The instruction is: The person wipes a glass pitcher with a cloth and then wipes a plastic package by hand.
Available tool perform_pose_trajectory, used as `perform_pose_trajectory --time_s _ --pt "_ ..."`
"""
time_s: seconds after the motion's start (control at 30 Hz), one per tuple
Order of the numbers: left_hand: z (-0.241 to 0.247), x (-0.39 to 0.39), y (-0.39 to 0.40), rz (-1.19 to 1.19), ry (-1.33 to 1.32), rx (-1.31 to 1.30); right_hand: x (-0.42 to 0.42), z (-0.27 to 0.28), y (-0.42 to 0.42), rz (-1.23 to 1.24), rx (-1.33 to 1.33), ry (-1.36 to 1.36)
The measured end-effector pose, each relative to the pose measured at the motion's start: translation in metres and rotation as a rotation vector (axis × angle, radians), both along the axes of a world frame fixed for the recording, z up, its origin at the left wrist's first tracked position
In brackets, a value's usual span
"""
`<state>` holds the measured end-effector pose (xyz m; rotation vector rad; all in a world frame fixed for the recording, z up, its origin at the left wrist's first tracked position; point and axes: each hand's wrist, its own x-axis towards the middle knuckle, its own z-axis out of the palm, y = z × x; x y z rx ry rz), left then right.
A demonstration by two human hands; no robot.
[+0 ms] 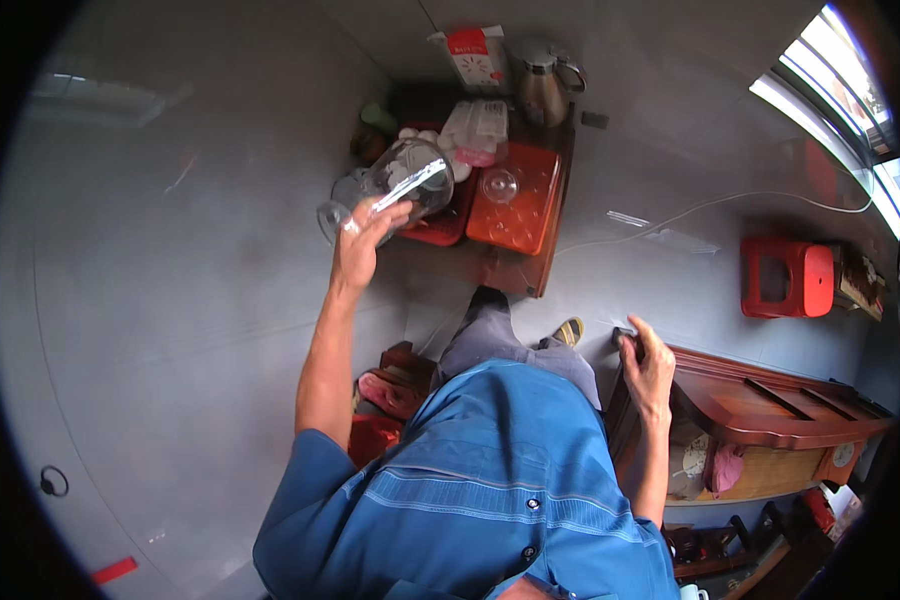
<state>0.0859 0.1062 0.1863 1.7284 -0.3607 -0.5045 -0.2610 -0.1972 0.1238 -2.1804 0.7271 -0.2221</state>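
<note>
My left hand (pixel 361 244) is around the narrower end of a clear glass vessel (pixel 412 180), like a jar or jug. The vessel lies tilted over a red tray (pixel 450 225) of white eggs (pixel 461 171). Beside it, an orange-red plastic lid or tray (pixel 517 202) carries a small round clear lid (pixel 500 186). Away to the right, my right hand (pixel 651 367) is raised near the wooden bench, its fingers curved. A small dark thing (pixel 622 335) shows by its fingertips; whether they grip it is unclear.
A steel vacuum jug (pixel 543 86), a red-and-white bag (pixel 478 60) and a clear plastic pack (pixel 476 127) stand on the wooden table (pixel 506 274). A white cable (pixel 690 214) crosses the right. Further right are a red plastic stool (pixel 787 277) and a wooden bench (pixel 780 405).
</note>
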Motion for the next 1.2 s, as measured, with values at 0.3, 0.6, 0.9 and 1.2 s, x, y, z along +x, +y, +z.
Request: perform_pose_trajectory --time_s 0.3,0.6,0.9,1.2 --pt "-0.064 0.282 -0.052 -0.384 -0.352 0.615 0.075 -0.005 0.066 -0.207 0.084 0.179" --pt "-0.128 0.376 -0.088 -0.669 -0.637 1.073 0.104 0.0 0.133 -0.4 0.161 0.287" --pt "-0.207 0.429 -0.087 -0.651 -0.603 1.112 0.108 -0.001 0.155 -0.458 0.173 0.364" --pt "-0.235 0.453 -0.083 -0.602 -0.518 1.055 0.122 0.01 0.161 -0.521 0.294 0.411"
